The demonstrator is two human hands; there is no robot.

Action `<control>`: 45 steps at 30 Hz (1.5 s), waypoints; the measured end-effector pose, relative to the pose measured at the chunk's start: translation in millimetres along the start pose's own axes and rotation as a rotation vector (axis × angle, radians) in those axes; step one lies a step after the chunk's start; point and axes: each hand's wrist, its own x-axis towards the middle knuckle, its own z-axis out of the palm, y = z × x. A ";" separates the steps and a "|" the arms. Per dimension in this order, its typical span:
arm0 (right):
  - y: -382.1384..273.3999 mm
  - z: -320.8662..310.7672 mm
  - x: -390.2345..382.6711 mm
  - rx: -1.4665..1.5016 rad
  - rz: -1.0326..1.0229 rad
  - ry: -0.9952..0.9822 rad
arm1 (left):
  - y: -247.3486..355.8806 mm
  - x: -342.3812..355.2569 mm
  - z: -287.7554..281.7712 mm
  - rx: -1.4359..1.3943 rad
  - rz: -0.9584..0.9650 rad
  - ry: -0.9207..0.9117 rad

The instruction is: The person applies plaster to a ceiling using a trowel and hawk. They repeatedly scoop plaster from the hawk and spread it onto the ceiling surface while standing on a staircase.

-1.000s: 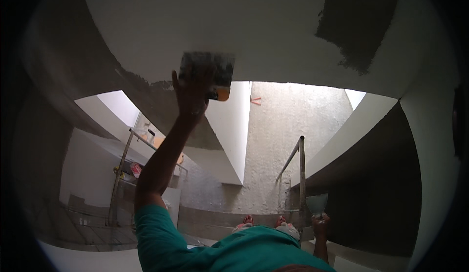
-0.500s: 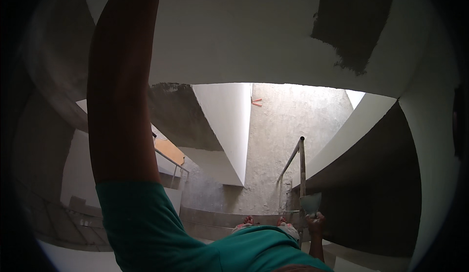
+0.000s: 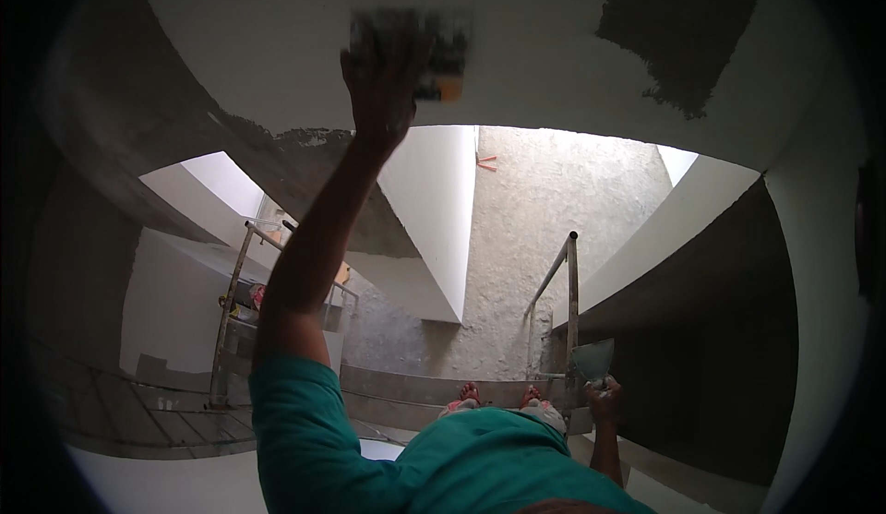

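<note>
My left hand point(image 3: 383, 94) is raised high, its fingers laid over a rectangular plastering trowel point(image 3: 448, 48). Motion blurs the trowel; it looks dark, with a yellow-orange patch at one corner. It is up against the white-coated surface point(image 3: 526, 62) overhead, though the contact itself is not clear. Low on the right, my right hand point(image 3: 604, 398) is closed round the handle of a putty knife point(image 3: 592, 359). Its broad, greyish blade points upward beside a metal post.
A dark grey uncoated patch point(image 3: 683, 34) lies right of the trowel. Scaffold rails point(image 3: 572, 302) rise beside my right hand, and more metal framing point(image 3: 231, 316) stands left. My feet point(image 3: 471, 392) are on a plank point(image 3: 397, 387). Rough plaster point(image 3: 544, 200) shows beyond the white beam edges.
My left arm, earlier stretched up with its hand out of view, has come down and rightward, bringing the hand and trowel into sight. My right hand still holds the putty knife, nearly in place.
</note>
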 end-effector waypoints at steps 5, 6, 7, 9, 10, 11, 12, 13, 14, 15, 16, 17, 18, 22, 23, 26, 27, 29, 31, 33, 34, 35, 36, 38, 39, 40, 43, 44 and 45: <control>-10.2 -21.3 -1.1 -0.212 0.041 -0.099 | 6.4 -85.4 -13.9 -0.020 -0.040 -0.329; -9.9 -21.2 -2.5 -0.227 0.055 -0.094 | -0.6 -84.4 -25.8 -0.010 -0.051 -0.400; -12.7 -24.8 -5.4 -0.185 0.066 -0.087 | -10.8 -73.4 -31.5 0.005 -0.053 -0.328; 3.7 -20.7 -6.4 -0.107 0.066 -0.066 | -33.3 -20.2 -55.1 0.045 -0.036 -0.151; 21.7 -18.9 -4.9 -0.092 0.063 -0.067 | -50.3 24.2 -70.6 0.142 -0.086 -0.131; 26.9 -20.3 -10.3 -0.083 0.070 -0.063 | -71.0 64.9 -75.8 0.079 -0.089 0.014; 20.6 -13.5 -6.2 -0.062 0.068 -0.069 | -103.4 103.5 -77.9 0.117 -0.025 0.172; 2.4 -6.8 -4.7 -0.033 0.064 -0.082 | -134.7 140.7 -85.4 0.082 0.051 0.299; -15.4 -2.9 -4.7 -0.008 0.060 -0.090 | -165.2 176.8 -91.3 0.052 0.132 0.421; -34.5 -2.3 -6.3 0.019 0.064 -0.081 | -171.3 211.2 -98.7 0.157 0.038 0.384; -50.0 -3.1 -7.7 0.041 0.066 -0.068 | -174.8 241.8 -107.8 0.260 -0.055 0.341; -63.9 -4.5 -9.6 0.059 0.065 -0.062 | -183.3 268.3 -109.3 0.263 -0.050 0.360; -69.8 -2.6 -7.3 0.079 0.058 -0.076 | -194.3 292.8 -122.5 0.292 -0.036 0.377; -34.5 -3.4 -11.8 -0.025 0.084 -0.057 | -211.3 338.9 -125.9 0.202 -0.048 0.288; -26.9 -6.2 -12.8 -0.069 0.114 -0.043 | -189.5 340.7 -127.5 0.202 -0.140 0.166; -8.0 -7.4 -15.7 -0.148 0.155 -0.049 | -167.3 318.7 -141.7 0.183 -0.197 0.033; -6.1 -6.8 -11.9 -0.152 0.159 -0.048 | -164.2 308.8 -137.5 0.164 -0.180 0.026; 15.8 -2.6 -8.6 -0.180 0.171 -0.019 | -152.0 275.5 -122.0 0.200 -0.127 0.022; 38.5 1.6 -1.4 -0.201 0.171 -0.012 | -140.5 226.9 -110.3 0.244 -0.068 0.020; 39.1 -5.0 9.4 -0.202 0.181 -0.050 | -121.7 157.2 -76.7 0.179 -0.059 0.016; 38.3 -7.7 13.0 -0.172 0.182 -0.096 | -109.8 129.5 -67.6 0.125 -0.024 0.069; 44.0 -11.6 12.2 -0.177 0.174 -0.074 | -84.8 109.0 -53.2 0.190 -0.082 -0.056; 52.7 -10.7 17.9 -0.176 0.156 -0.056 | -74.7 76.0 -32.5 0.190 -0.011 0.053; 59.9 -13.5 18.2 -0.176 0.187 -0.082 | -39.7 25.0 -10.9 0.126 -0.088 -0.079; 55.8 -16.0 20.3 -0.173 0.224 -0.123 | -27.5 -1.5 -3.5 0.042 -0.133 -0.128; 21.7 -16.8 27.3 -0.160 0.314 -0.229 | -26.1 -36.2 3.7 0.034 -0.134 -0.112; 58.4 -25.2 20.2 -0.220 0.256 -0.116 | 0.3 -104.3 32.4 -0.007 -0.139 -0.146; 72.0 -25.8 17.3 -0.240 0.224 -0.058 | 9.0 -119.7 38.2 -0.010 -0.116 -0.156; 75.1 -26.9 14.3 -0.265 0.191 -0.001 | 15.1 -127.6 35.6 -0.047 -0.124 -0.167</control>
